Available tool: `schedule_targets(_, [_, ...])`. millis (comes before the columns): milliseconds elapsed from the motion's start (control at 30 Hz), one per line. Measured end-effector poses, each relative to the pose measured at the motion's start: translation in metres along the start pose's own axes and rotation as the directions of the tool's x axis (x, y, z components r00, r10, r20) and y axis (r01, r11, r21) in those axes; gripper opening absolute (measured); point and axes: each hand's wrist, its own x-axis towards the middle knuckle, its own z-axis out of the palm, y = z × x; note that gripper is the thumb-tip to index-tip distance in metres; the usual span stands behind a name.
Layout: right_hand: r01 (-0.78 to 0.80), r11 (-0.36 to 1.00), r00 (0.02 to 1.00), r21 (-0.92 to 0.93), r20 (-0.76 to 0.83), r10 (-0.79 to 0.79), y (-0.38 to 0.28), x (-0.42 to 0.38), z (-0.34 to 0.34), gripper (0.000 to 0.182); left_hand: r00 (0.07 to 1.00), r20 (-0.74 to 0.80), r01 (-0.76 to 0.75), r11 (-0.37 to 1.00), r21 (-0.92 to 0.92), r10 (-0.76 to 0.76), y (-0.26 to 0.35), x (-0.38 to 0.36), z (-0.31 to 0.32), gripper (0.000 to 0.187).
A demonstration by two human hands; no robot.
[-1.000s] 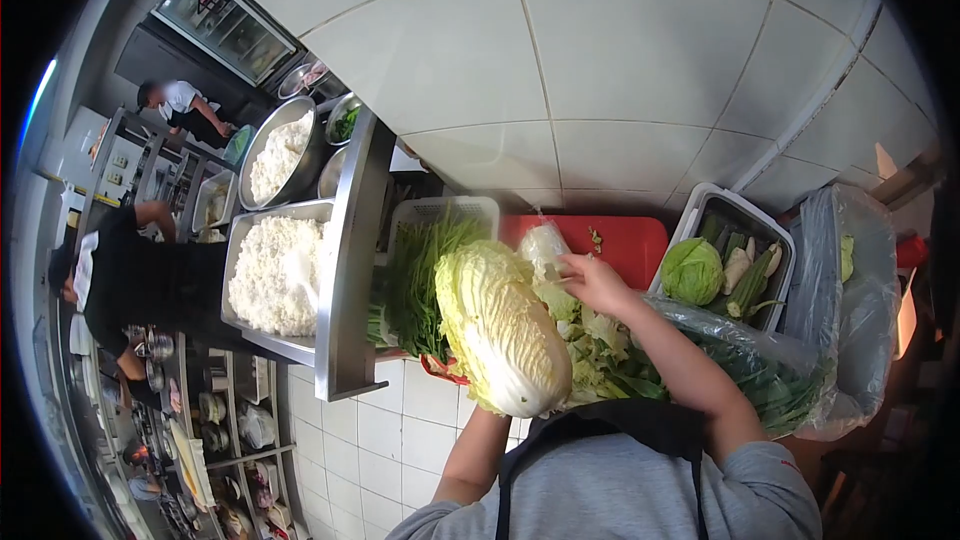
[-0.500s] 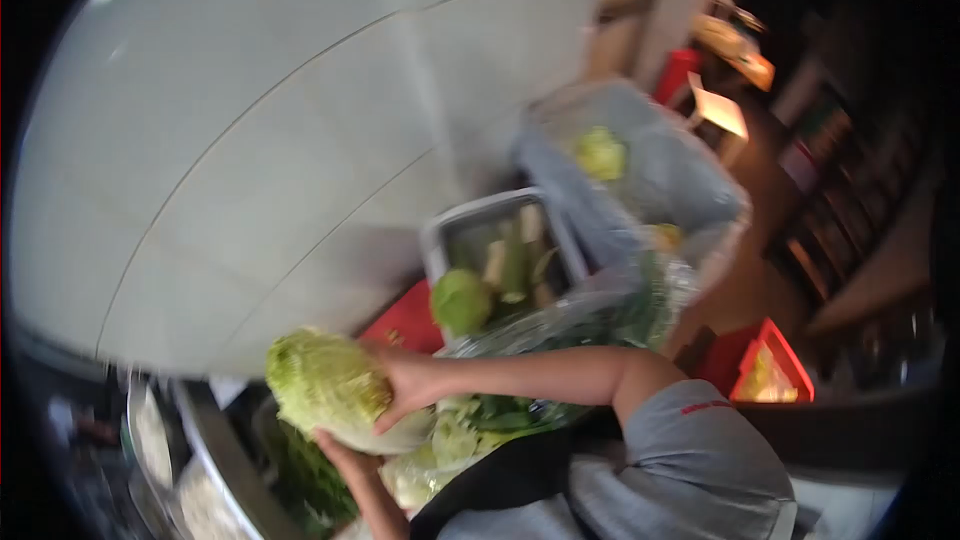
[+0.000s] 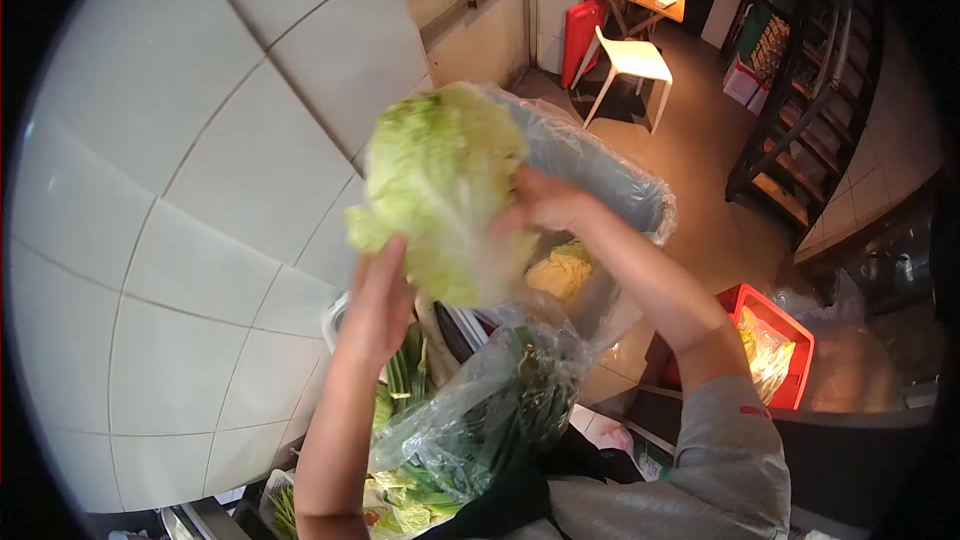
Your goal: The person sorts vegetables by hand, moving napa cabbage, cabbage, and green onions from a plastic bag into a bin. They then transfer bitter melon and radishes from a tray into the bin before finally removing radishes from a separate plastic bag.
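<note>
A pale green napa cabbage (image 3: 440, 195) is held up in front of me, slightly blurred by motion. My left hand (image 3: 383, 300) supports it from the lower left, fingers against the leaves. On the right side, my right hand (image 3: 545, 202) grips it with the fingers partly hidden. Behind and below the cabbage is a large bin lined with clear plastic (image 3: 640, 195), with a yellowish leafy piece (image 3: 562, 270) inside. Below my hands lie a clear plastic bag of dark green vegetables (image 3: 520, 390) and green stalks (image 3: 405, 365) in a partly hidden tub.
A tiled wall (image 3: 200, 270) rises on the left. To the right is a red crate (image 3: 800, 380) with a plastic-wrapped yellowish item. Farther back are a white chair (image 3: 640, 62), a small wooden table (image 3: 670, 2) and dark stairs (image 3: 800, 140).
Both hands have carried the cabbage from the lower left up to the front of the lined bin. The view has turned to the right, and the red cutting board is out of sight.
</note>
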Motion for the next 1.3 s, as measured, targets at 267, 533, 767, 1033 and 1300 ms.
schedule_targets(267, [-0.11,0.837,0.96,0.535,-0.161,0.229,0.175,0.01,-0.103,0.079,0.946,-0.081,0.322,0.884,0.339,-0.313,-0.128,0.198,0.008,0.08])
schedule_targets(533, [-0.106,0.965,0.98,-0.241,0.139,0.143,0.192,0.06,-0.179,0.083,0.92,-0.132,0.295,0.873,-0.39,-0.37,-0.223,0.229,-0.006,0.078])
schedule_targets(767, [-0.381,0.907,0.924,0.178,0.105,0.368,0.259,0.05,-0.171,0.062,0.847,-0.483,0.495,0.663,0.561,-0.223,-0.21,0.271,-0.004,0.101])
schedule_targets(1033, [-0.81,0.425,0.573,0.405,0.389,0.721,0.315,0.03,-0.133,0.064,0.821,-0.369,0.447,0.089,0.89,-0.436,-0.271,0.305,-0.044,0.11])
schedule_targets(1300, [-0.491,0.205,0.497,-0.847,-0.079,0.864,0.19,0.077,-0.151,0.058,0.746,-0.156,0.425,0.283,0.86,-0.647,-0.264,0.297,-0.04,0.092])
